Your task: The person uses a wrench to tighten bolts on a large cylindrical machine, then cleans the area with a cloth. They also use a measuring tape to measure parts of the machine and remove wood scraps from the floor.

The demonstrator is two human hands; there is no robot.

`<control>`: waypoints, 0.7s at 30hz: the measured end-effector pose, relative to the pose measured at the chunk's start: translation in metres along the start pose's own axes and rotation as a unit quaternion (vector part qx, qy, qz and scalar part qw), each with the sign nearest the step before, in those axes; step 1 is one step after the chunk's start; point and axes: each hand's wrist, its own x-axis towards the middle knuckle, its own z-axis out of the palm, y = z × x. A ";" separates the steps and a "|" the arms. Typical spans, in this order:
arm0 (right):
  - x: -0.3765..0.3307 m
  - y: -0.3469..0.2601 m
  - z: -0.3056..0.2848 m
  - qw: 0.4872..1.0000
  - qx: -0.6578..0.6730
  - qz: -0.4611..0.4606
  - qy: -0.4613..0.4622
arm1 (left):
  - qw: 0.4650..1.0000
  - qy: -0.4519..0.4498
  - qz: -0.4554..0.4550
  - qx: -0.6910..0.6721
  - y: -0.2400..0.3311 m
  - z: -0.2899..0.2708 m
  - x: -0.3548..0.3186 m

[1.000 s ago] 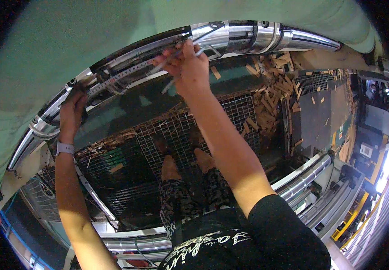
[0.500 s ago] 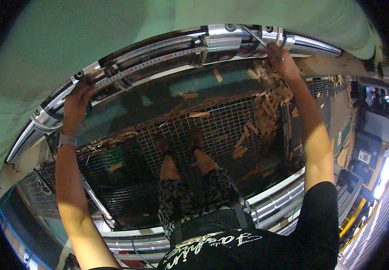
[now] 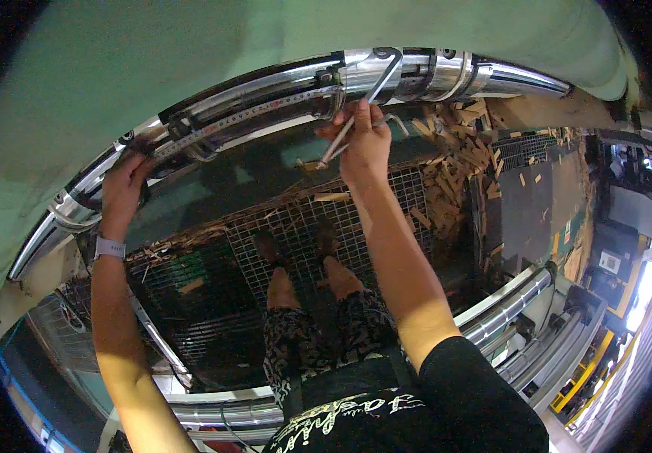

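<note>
A long shiny metal shaft (image 3: 295,81) with bolted collars runs in front of me, below a green machine body. A printed measuring scale (image 3: 243,115) lies along it. My right hand (image 3: 366,151) is closed around an L-shaped hex key (image 3: 386,79), whose short end meets a bolt on the middle collar (image 3: 360,66). Another rod (image 3: 333,146) and a bent metal end stick out from the same hand. At the left, my left hand (image 3: 123,185) is closed against a metal collar (image 3: 152,130) near the scale's left end; its fingertips are dark and partly hidden.
Below the shaft, wood scraps (image 3: 458,158) are heaped on the right and scattered on a metal grate (image 3: 303,226) under my feet. Steel rollers (image 3: 228,414) lie behind me. More collars (image 3: 450,75) sit farther right on the shaft.
My right hand has moved left along the shaft with the hex key, from the right collar to the middle collar. My left hand stays at the left collar, shifted slightly.
</note>
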 end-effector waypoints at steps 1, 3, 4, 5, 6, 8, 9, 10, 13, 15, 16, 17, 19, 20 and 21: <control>-0.001 -0.001 0.008 0.999 0.048 0.013 -0.006 | 1.000 -0.002 -0.009 0.005 0.008 -0.005 -0.001; 0.000 -0.002 0.020 0.998 0.060 0.025 0.009 | 1.000 -0.001 -0.011 0.011 0.007 -0.002 0.000; 0.000 -0.003 0.025 0.997 0.067 0.034 0.014 | 1.000 0.002 -0.007 0.013 0.001 0.000 -0.001; 0.000 -0.006 0.029 0.999 0.008 0.034 0.010 | 1.000 0.005 -0.003 0.015 -0.004 0.001 -0.002; 0.001 -0.009 0.035 0.999 0.033 0.039 -0.002 | 1.000 0.002 -0.006 -0.007 -0.008 0.002 -0.004; 0.004 -0.015 0.046 0.995 0.082 0.045 -0.020 | 0.998 -0.008 -0.005 -0.055 -0.002 0.001 0.002; 0.006 -0.019 0.051 0.995 0.087 0.049 -0.024 | 0.998 -0.014 -0.009 -0.055 -0.002 0.001 0.003; 0.008 -0.019 0.056 0.993 0.102 0.050 -0.032 | 0.998 -0.019 -0.013 -0.053 -0.001 0.001 0.004; 0.013 -0.019 0.070 0.988 0.135 0.055 -0.053 | 1.000 -0.013 -0.001 -0.024 -0.006 0.003 0.001; 0.019 -0.014 0.068 0.989 0.126 0.052 -0.049 | 1.000 0.006 0.016 -0.022 -0.009 0.005 -0.002; 0.020 -0.009 0.065 0.990 0.122 0.051 -0.046 | 0.999 0.017 0.025 -0.034 -0.004 0.006 0.002; 0.018 -0.006 0.058 0.987 0.119 0.074 -0.073 | 0.998 0.028 0.028 -0.038 -0.002 0.002 0.000; 0.013 -0.002 0.030 0.992 0.053 0.099 -0.051 | 1.000 0.007 0.009 -0.020 0.007 -0.003 0.000; 0.013 -0.002 0.012 0.994 -0.030 0.106 -0.025 | 1.000 -0.004 -0.001 -0.010 0.010 -0.005 0.001; 0.016 -0.001 -0.009 0.995 -0.026 0.090 -0.038 | 1.000 -0.006 -0.014 -0.011 0.009 -0.009 0.000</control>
